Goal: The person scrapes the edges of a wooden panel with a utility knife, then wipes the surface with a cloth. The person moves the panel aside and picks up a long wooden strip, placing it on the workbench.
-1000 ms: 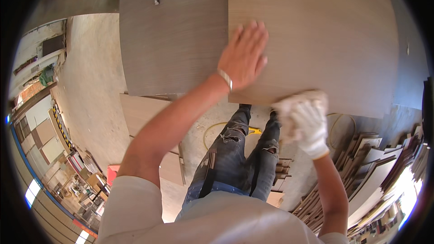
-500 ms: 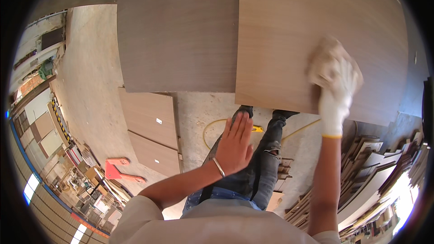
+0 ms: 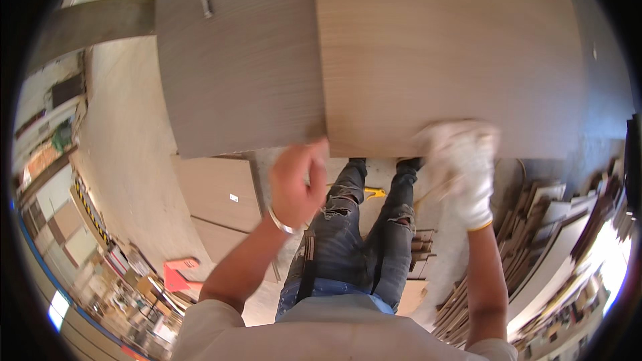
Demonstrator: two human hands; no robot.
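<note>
My right hand [image 3: 473,187], in a white knit glove with a yellow cuff, is closed on a crumpled pale rag [image 3: 455,137]. Motion blurs both at the near edge of a light brown wood-grain panel [image 3: 428,53]. Beside it on the left lies a darker grey-brown panel [image 3: 247,73]. My bare left hand [image 3: 297,187], with a bangle at the wrist, is at the near end of the seam between these panels. Its fingers look bent, but their tips are smeared, and I cannot tell whether they grip an edge.
A small metallic piece [image 3: 207,6] lies on the dark panel. Below on the floor are more brown panels [image 3: 224,190], a red pallet jack [image 3: 177,277] and a yellow-handled tool [image 3: 374,193] near my legs. Stacked boards [image 3: 535,247] stand at the right.
My right hand and the rag have come down toward the near panel edge. My left hand has moved up and left to the seam, its flat fingers now bent. The view has shifted.
</note>
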